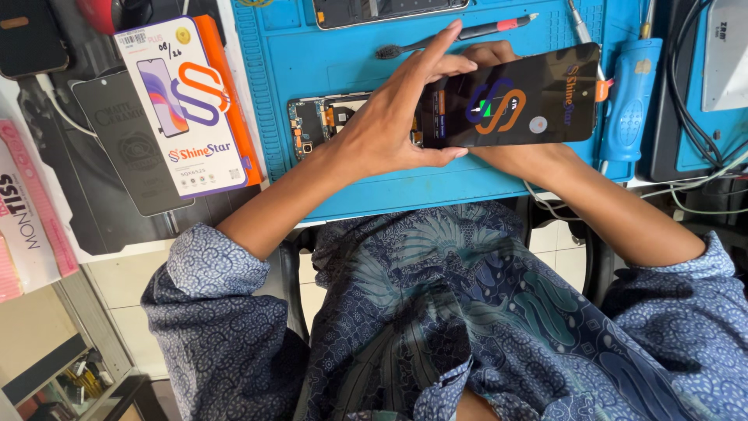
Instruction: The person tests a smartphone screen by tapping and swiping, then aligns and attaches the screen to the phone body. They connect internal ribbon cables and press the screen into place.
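Far left of the desk (117, 245): a pink-and-white packet (27, 226) at the left edge, partly cut off. Next, a dark flat sleeve (128, 148) with a white-and-orange box (187, 105) lying over its upper right corner.

Blue work mat (312, 62) covers the middle of the desk. On it, an opened phone body (323, 121) with bare circuit parts showing; its right end is hidden behind the left hand.

Left hand (389, 125): fingers spread wide, index finger stretched up and to the right, thumb pressed along the lower left edge of the screen panel (518, 97). The hand grips the panel's left end between thumb and fingers.

The screen panel is held just above the mat's middle-right area, lying lengthwise, glossy black with a coloured logo lit on its face.

Right hand (499, 58): mostly hidden behind the panel. Only knuckles show above the panel's top edge and the wrist below it. Fingers seem curled against the back of the panel; how tightly they close cannot be made out.

Near the mat's top edge: a black brush (413, 45) with a red-and-grey tool (499, 27) beside it, and another phone (389, 9) cut off by the frame.

Right of the panel: a blue screwdriver handle (635, 97), then grey cables (701, 156) at the desk's right edge.
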